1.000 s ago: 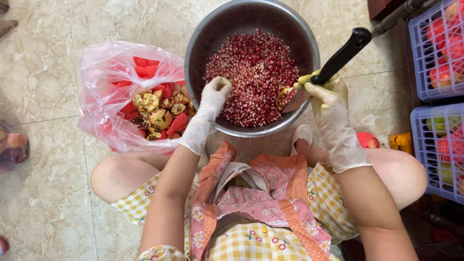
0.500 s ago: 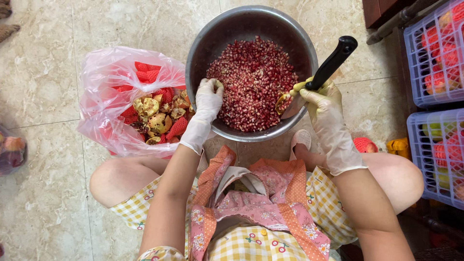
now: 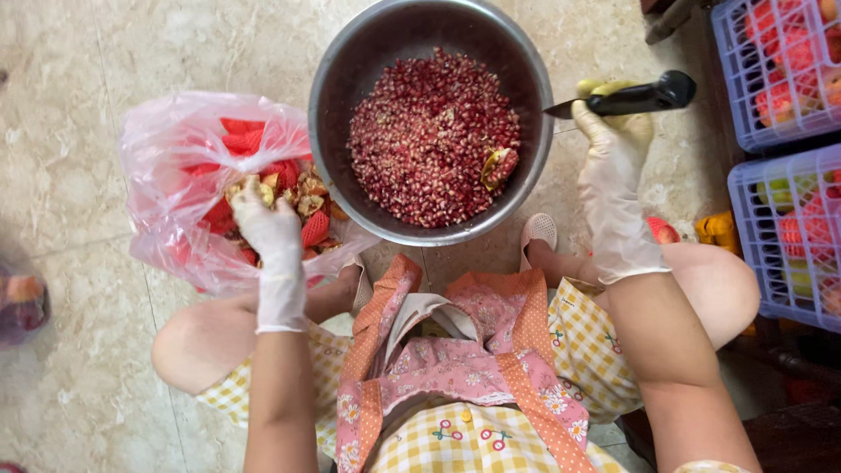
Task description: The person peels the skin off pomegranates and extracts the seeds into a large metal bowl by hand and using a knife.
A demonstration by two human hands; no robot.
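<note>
On the tiled floor (image 3: 70,105), just off the right rim of the steel bowl (image 3: 350,52): right hand (image 3: 618,166), gloved, fingers wrapped shut round the black handle of a knife (image 3: 639,96). Knife lies nearly level; long axis runs left to right, handle end pointing toward the lilac crates (image 3: 771,79) at the right edge, blade tip pointing back over the bowl rim. Only a short stretch of blade shows past the glove.

Handling, as a judgement: knife is stiff and light, and the handle is the only sound place to grip. Wet glove and juice likely make it slippery, so a full wrap as shown suits better than a pinch.

Left hand (image 3: 267,232), also gloved, is down in the mouth of the pink plastic bag (image 3: 166,149), which sits on the floor touching the bowl's left side. Fingers curl in among the pomegranate husks (image 3: 302,188) and red foam netting; cannot tell whether they are closed on a piece or just resting there. Bag is thin, limp film, will not hold its shape. Husks look dry-edged, light, brittle.

Bowl holds a deep bed of red seeds (image 3: 429,131), small, wet, easily crushed. One husk fragment (image 3: 498,166) lies on them near the right wall.
</note>
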